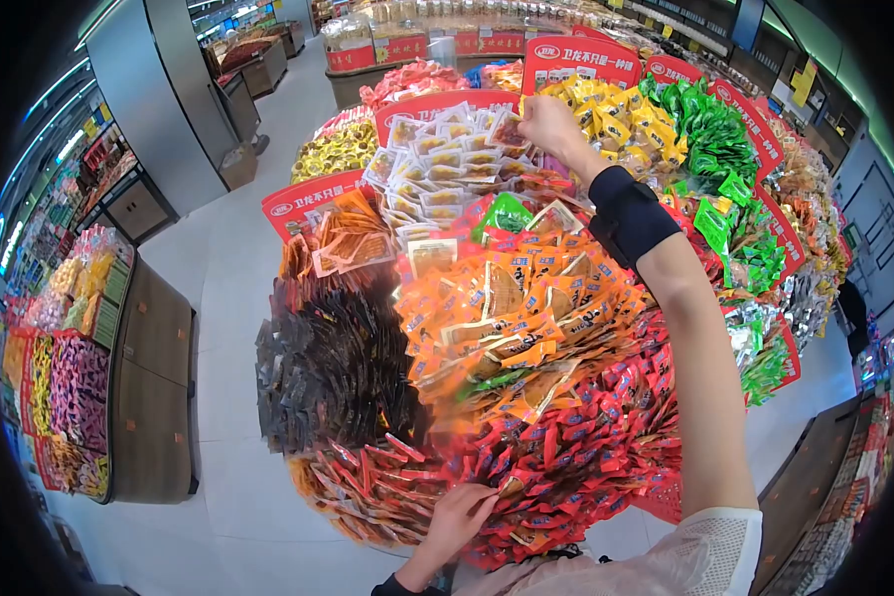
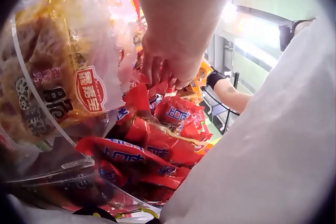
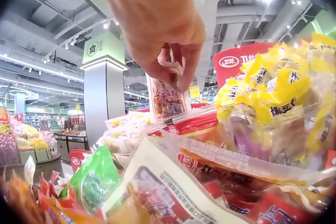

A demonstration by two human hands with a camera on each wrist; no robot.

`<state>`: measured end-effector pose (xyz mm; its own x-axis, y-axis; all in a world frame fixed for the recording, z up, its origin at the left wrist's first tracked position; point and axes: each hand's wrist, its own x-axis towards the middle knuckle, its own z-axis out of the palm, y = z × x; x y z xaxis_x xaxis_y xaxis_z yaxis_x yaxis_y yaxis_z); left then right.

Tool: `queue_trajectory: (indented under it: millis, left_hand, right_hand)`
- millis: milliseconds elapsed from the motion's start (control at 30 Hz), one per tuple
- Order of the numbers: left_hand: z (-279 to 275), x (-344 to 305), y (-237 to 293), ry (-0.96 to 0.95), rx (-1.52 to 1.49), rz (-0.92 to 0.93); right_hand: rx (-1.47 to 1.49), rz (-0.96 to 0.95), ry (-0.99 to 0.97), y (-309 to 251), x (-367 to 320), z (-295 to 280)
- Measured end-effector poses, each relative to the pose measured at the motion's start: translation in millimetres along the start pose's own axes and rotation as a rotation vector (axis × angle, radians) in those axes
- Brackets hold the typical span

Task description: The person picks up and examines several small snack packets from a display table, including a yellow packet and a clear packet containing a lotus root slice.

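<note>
My right hand reaches to the far side of the round display. Its thumb and fingers pinch the top of a small snack packet, clear with red and white print, held upright in the right wrist view. White-edged snack packets lie left of this hand, yellow packets to its right. At the near edge, my left hand rests with loosely bent fingers on the red snack packets. In the left wrist view its fingertips touch red wrappers and are partly hidden among them.
Orange packets are heaped mid-display, dark packets at the left. Red sign boards stand up between the heaps. Another snack stand is across the aisle, with a grey pillar behind.
</note>
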<state>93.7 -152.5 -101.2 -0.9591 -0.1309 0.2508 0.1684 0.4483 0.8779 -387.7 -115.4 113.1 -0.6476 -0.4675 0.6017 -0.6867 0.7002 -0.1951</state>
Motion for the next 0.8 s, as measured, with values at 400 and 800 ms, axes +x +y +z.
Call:
queue_trajectory:
  millis: [400, 800]
  left_hand:
    - [0.8, 0.3, 0.0, -0.01, -0.003, -0.016]
    - [-0.3, 2.3, 0.7, -0.027, -0.013, -0.016]
  right_hand:
    - [-0.139, 0.063, -0.021, 3.4, -4.3, 5.7]
    - [-0.173, -0.023, -0.048, -12.7, -1.3, 9.5]
